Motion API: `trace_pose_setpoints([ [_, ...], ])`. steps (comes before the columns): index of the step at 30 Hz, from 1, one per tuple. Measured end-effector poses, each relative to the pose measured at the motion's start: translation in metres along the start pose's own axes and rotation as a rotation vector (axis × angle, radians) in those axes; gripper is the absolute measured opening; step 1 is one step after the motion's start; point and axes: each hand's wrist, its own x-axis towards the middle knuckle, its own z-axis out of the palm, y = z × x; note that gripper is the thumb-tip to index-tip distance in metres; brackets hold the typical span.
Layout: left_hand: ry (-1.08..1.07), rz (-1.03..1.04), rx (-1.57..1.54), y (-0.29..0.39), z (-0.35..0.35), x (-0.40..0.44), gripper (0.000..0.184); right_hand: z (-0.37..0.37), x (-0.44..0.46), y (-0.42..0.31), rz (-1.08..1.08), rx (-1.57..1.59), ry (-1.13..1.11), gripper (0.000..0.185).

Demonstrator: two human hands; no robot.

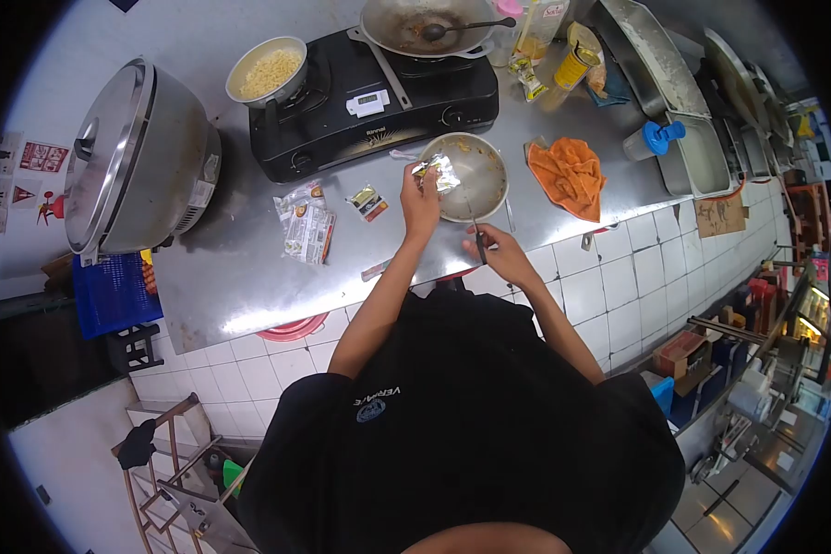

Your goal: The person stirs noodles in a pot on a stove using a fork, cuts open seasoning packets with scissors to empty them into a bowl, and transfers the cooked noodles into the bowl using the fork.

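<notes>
Pinched in the fingers of my left hand (419,205) is a shiny foil sachet (441,172), held over the left side of a metal bowl (489,189). Bits of orange-brown residue cling to the bowl's inside. My right hand (506,258) is closed around the black handle of a knife (479,244), its thin blade pointing up over the bowl's near rim. To the left on the steel counter lie a small yellow-green sachet (367,202) and some clear printed packets (307,226). An orange cloth (566,175) lies crumpled right of the bowl.
A black gas stove (379,138) at the back carries a pot of pale noodle-like food (270,74) and a wok (388,23) with a ladle (462,30). A large rice cooker (157,148) stands left. A blue-lidded container (651,140) and metal trays (637,55) are right.
</notes>
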Motion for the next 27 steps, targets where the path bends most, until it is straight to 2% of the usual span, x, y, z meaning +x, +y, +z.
trace_pose_setpoints([
  [2,0.023,0.231,0.333,-0.001,0.005,0.003,0.028,0.004,0.003,0.001,0.005,0.029,-0.009,0.049],
  [7,-0.045,0.233,0.407,-0.003,0.010,0.000,0.025,0.006,0.013,0.001,0.020,0.081,-0.016,0.045],
  [13,-0.078,0.212,0.454,-0.007,0.013,-0.003,0.024,0.004,0.022,0.015,0.047,0.130,-0.057,0.031],
  [15,-0.071,0.218,0.480,-0.009,0.012,-0.003,0.024,0.005,0.023,0.018,0.026,0.243,-0.049,0.029],
  [20,-0.117,0.121,0.479,-0.017,0.012,0.002,0.033,0.003,0.027,0.005,0.069,0.192,-0.009,0.037],
  [21,-0.117,0.120,0.480,-0.020,0.012,0.002,0.033,0.004,0.027,0.000,0.099,0.199,0.032,0.043],
  [27,-0.082,0.129,0.539,-0.032,0.013,0.009,0.038,-0.001,0.038,0.007,0.105,0.152,0.044,0.048],
])
